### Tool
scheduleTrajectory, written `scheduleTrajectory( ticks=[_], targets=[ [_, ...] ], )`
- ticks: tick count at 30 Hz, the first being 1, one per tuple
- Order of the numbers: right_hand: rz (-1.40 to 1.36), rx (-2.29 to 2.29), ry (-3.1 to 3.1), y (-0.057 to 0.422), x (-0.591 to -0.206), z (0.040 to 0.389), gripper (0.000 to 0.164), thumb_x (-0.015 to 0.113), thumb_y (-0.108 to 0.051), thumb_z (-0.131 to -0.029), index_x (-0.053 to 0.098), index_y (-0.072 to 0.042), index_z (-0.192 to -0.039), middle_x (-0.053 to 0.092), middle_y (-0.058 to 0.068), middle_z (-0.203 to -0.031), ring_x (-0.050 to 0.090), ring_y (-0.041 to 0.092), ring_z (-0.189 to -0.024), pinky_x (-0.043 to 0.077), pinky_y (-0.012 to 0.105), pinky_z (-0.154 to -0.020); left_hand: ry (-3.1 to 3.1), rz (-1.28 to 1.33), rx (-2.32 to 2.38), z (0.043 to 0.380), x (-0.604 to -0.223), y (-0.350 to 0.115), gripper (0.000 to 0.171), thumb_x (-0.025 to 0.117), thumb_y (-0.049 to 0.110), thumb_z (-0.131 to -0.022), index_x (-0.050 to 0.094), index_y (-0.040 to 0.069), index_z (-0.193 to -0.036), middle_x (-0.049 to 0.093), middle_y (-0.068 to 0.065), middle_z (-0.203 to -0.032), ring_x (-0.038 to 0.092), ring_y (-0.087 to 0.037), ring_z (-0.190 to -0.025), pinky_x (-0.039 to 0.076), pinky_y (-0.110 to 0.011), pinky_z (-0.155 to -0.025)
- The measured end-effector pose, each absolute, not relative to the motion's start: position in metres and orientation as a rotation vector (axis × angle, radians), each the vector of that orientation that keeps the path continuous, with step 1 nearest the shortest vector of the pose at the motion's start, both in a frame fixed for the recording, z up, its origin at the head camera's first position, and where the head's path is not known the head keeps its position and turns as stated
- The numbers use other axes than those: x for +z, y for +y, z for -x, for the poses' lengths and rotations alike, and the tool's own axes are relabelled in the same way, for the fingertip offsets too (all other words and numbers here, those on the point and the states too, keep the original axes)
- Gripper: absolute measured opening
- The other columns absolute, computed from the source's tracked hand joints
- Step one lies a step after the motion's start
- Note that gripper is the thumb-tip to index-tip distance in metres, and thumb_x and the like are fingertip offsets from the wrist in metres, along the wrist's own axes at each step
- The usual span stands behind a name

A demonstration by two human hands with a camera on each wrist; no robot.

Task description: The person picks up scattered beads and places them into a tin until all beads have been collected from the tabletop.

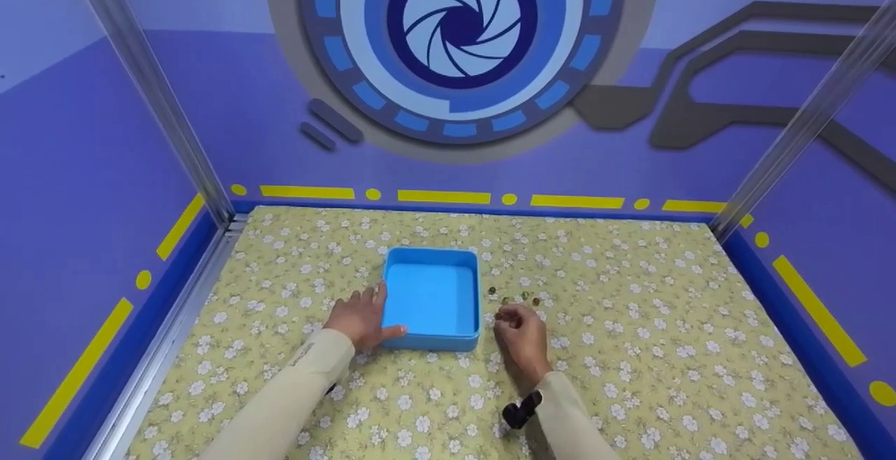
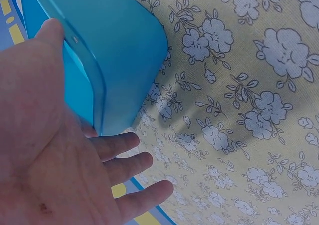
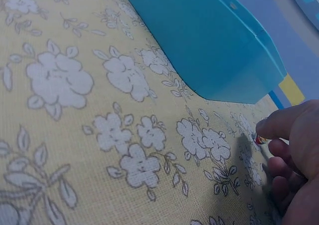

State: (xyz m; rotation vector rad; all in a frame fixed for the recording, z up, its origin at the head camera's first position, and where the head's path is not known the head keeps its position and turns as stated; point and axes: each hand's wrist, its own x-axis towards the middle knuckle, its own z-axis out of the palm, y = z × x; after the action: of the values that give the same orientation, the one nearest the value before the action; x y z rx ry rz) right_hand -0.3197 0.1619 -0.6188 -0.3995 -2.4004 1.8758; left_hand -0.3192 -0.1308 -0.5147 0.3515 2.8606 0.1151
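A square blue box (image 1: 430, 299) without a lid sits on the flowered cloth, its inside bare. My left hand (image 1: 358, 318) rests at its near left corner, thumb across the front rim. In the left wrist view, the other fingers of the left hand (image 2: 70, 135) reach out straight beside the box wall (image 2: 114, 50). Right of the box, my right hand (image 1: 523, 337) is low over the cloth with curled fingers. Between its thumb and fingertip it pinches a small shiny marble (image 3: 260, 139) showing red and white. Several marbles (image 1: 525, 295) lie just beyond that hand.
Yellow flowered cloth (image 1: 630, 320) covers the table. Blue-purple printed panels (image 1: 448, 173) enclose it at the back and sides, with metal posts (image 1: 164, 110) at the corners. A black strap device (image 1: 523, 409) is on the right wrist.
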Motion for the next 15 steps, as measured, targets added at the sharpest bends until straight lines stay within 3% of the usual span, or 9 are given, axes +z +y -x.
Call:
scheduleTrajectory(
  ticks=[15],
  targets=[
    [0.402,1.591,-2.521,0.1566,-0.6162,0.3266,0.017,0.066,0.002,-0.080,0.070,-0.004,-0.095,0.067,0.009,-0.089,0.061,0.020,-0.081,0.052,0.031,-0.069,2.869,-0.341,0.119,0.3196,-0.5165,-0.1298,0.095,0.055,0.066,-0.087,0.027,0.002,-0.152,0.043,-0.020,-0.148,0.047,-0.041,-0.131,0.044,-0.059,-0.099]
  ],
)
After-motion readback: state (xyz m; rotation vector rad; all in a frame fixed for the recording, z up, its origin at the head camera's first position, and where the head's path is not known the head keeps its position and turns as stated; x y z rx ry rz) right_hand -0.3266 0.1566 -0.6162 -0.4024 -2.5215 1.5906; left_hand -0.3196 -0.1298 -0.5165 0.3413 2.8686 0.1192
